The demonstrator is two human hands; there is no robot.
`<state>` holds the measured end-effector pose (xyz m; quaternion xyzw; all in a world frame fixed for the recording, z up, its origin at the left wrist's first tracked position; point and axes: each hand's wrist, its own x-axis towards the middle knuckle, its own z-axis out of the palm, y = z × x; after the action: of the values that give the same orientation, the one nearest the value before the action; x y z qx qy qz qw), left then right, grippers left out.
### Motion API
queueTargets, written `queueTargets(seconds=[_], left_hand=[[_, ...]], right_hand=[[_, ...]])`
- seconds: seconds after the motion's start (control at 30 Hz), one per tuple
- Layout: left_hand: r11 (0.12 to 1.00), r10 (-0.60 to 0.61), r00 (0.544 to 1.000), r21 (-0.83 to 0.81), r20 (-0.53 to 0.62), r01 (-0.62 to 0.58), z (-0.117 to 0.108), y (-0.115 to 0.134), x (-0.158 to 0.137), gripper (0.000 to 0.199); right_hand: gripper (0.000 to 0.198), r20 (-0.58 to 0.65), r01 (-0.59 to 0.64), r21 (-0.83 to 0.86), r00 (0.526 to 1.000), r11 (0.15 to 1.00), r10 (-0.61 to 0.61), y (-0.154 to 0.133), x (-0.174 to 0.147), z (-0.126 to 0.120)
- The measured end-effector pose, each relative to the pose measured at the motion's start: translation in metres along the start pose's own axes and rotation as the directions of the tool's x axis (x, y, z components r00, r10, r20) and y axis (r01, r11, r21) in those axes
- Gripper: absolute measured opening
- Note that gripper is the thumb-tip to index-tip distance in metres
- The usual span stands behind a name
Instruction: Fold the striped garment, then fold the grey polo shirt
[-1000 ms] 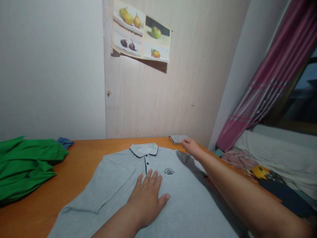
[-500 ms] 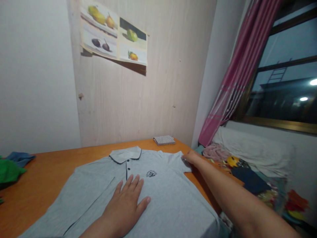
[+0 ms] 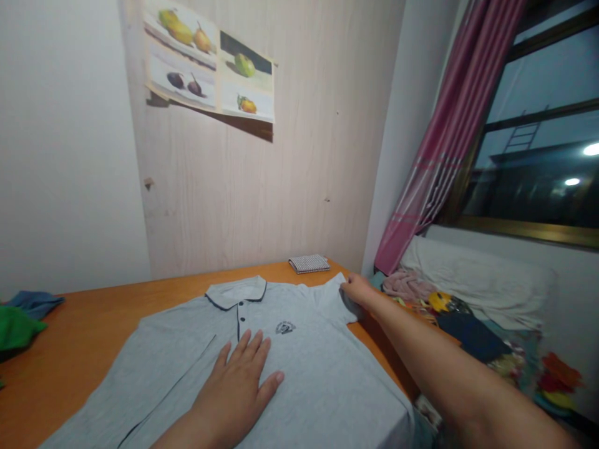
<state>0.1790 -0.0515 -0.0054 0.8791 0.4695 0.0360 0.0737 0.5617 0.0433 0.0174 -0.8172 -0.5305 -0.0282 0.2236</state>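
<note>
A light grey polo shirt (image 3: 322,374) with a dark-edged collar, two dark buttons and a small chest emblem lies front up on the orange table (image 3: 107,305). Its left-hand sleeve is folded in across the body. My left hand (image 3: 243,374) rests flat on the chest below the buttons, fingers spread. At the far right sleeve, my right hand (image 3: 358,290) is closed, pinching the sleeve's edge and lifting it a little off the table. The fingertips there are partly hidden.
A folded checked cloth (image 3: 309,264) lies at the table's back edge. Green cloth (image 3: 21,327) and blue cloth (image 3: 35,304) are at the left. Right of the table, a pile of clothes (image 3: 472,337) lies below the window and pink curtain (image 3: 435,149).
My right hand has risen slightly with the sleeve edge, pulling it up and back. My left hand stays in place on the shirt. The view has shifted slightly.
</note>
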Motion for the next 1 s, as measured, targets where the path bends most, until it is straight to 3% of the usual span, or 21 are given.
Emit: queueTargets(seconds=[0.2, 0.37, 0.5, 0.63, 0.87, 1.0], left_hand=[[1.0, 0.011, 1.0, 0.016, -0.014, -0.011, 0.003, -0.002, 0.001, 0.081], [1.0, 0.015, 1.0, 0.019, -0.015, -0.015, 0.002, 0.0, 0.0, 0.081], [1.0, 0.013, 1.0, 0.017, -0.009, -0.013, -0.001, 0.001, -0.001, 0.081], [1.0, 0.016, 1.0, 0.007, -0.011, -0.016, -0.001, 0.001, -0.001, 0.08], [1.0, 0.029, 0.999, 0.009, -0.036, -0.029, 0.003, -0.001, 0.001, 0.08], [0.999, 0.033, 0.999, 0.009, -0.039, -0.033, 0.002, 0.0, 0.0, 0.081]], right_hand=[[0.015, -0.054, 0.166, -0.027, 0.984, 0.986, -0.167, -0.032, -0.021, -0.03], [0.018, -0.077, 0.356, -0.138, 0.926, 0.924, -0.369, -0.066, -0.059, -0.049], [0.018, -0.029, 0.511, -0.162, 0.853, 0.844, -0.522, -0.091, -0.094, -0.046], [0.02, 0.068, 0.61, -0.141, 0.791, 0.779, -0.608, -0.107, -0.126, -0.029], [0.023, 0.212, 0.623, -0.043, 0.769, 0.781, -0.602, -0.109, -0.159, -0.007], [0.038, 0.167, 0.5, 0.157, 0.837, 0.852, -0.522, -0.099, -0.147, -0.012]])
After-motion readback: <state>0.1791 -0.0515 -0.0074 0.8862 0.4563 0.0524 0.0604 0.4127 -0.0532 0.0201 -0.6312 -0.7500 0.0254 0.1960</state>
